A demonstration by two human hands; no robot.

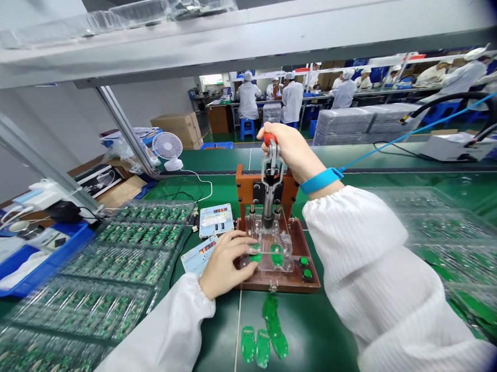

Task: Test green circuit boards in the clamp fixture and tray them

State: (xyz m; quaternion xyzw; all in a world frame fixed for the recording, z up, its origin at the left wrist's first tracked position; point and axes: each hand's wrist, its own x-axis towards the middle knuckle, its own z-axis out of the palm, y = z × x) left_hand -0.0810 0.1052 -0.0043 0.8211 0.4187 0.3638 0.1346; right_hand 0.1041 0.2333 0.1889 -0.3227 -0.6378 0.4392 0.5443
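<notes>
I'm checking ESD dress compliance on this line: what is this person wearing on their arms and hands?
Both arms are in long white sleeves with gathered cuffs. The left hand and right hand are bare, with no gloves. A blue wrist strap circles the right wrist, and a thin blue cord runs from it toward the right.

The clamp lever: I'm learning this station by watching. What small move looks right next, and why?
Probably draw the left hand clear of the clear plate, then press the lever down. The right hand grips its raised red handle, and left fingers rest at the green boards.

Green bench top (pixel 359 159), grey overhead rail (pixel 257 35), white wall (pixel 15 3) (bright, even light).
</notes>
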